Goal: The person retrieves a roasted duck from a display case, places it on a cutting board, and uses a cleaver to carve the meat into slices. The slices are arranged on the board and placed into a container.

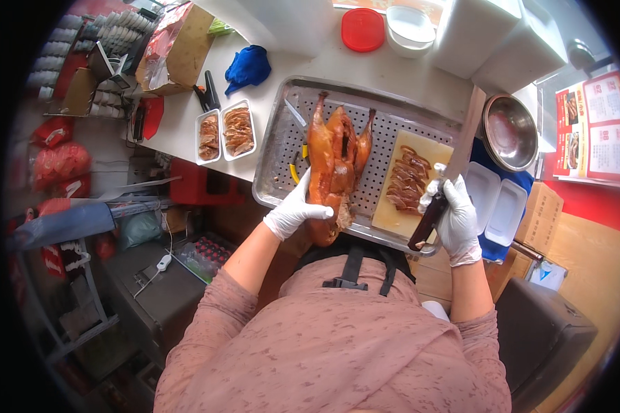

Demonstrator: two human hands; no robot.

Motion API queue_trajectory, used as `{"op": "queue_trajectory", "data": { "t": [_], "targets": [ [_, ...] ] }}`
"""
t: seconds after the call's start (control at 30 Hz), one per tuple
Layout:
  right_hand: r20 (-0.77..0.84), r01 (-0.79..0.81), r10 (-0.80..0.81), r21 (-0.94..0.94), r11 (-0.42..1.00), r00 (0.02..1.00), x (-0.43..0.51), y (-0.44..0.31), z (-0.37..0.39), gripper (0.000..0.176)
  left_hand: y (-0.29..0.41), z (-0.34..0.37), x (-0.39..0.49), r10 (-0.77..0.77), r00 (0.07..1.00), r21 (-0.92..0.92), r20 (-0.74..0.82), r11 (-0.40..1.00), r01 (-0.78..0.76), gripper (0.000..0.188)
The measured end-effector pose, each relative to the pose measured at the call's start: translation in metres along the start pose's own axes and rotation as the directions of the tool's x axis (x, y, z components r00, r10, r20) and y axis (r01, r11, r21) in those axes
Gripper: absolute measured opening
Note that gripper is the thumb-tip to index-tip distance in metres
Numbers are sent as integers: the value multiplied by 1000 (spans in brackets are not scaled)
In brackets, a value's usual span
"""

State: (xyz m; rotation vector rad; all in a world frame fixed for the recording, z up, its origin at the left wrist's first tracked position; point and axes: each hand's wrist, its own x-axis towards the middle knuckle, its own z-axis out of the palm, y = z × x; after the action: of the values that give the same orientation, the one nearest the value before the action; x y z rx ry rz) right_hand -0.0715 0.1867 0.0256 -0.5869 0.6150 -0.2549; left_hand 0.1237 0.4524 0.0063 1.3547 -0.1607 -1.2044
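Note:
My gloved left hand grips a whole roast duck by its near end, where pale meat shows at a cut. The bird lies over a perforated metal tray, legs pointing away from me. In my gloved right hand is the dark handle of a large knife, its broad blade angled up and away. Sliced duck meat rests on a yellowish cutting board at the tray's right side, just left of that hand. Left of the duck, a narrow blade and yellow handles lie partly hidden in the tray.
Two white boxes of sliced meat stand left of the tray, near a blue cloth. To the right are stacked steel bowls and white foam trays. A red lid and white tubs sit at the back.

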Motion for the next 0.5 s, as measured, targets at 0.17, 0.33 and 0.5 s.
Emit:
{"op": "queue_trajectory", "data": {
  "t": [0.17,0.33,0.5],
  "targets": [
    [133,-17,54,-264,964,990,14,25,24,29,-18,-10,-2,11,993,-599,122,798,64,103],
    [187,126,-6,-638,760,982,40,30,59,21,-24,8,-13,143,984,-766,109,643,-9,103],
    [218,207,-12,-904,375,976,37,17,95,22,-20,26,-38,68,988,-796,137,601,69,100]
  ]
}}
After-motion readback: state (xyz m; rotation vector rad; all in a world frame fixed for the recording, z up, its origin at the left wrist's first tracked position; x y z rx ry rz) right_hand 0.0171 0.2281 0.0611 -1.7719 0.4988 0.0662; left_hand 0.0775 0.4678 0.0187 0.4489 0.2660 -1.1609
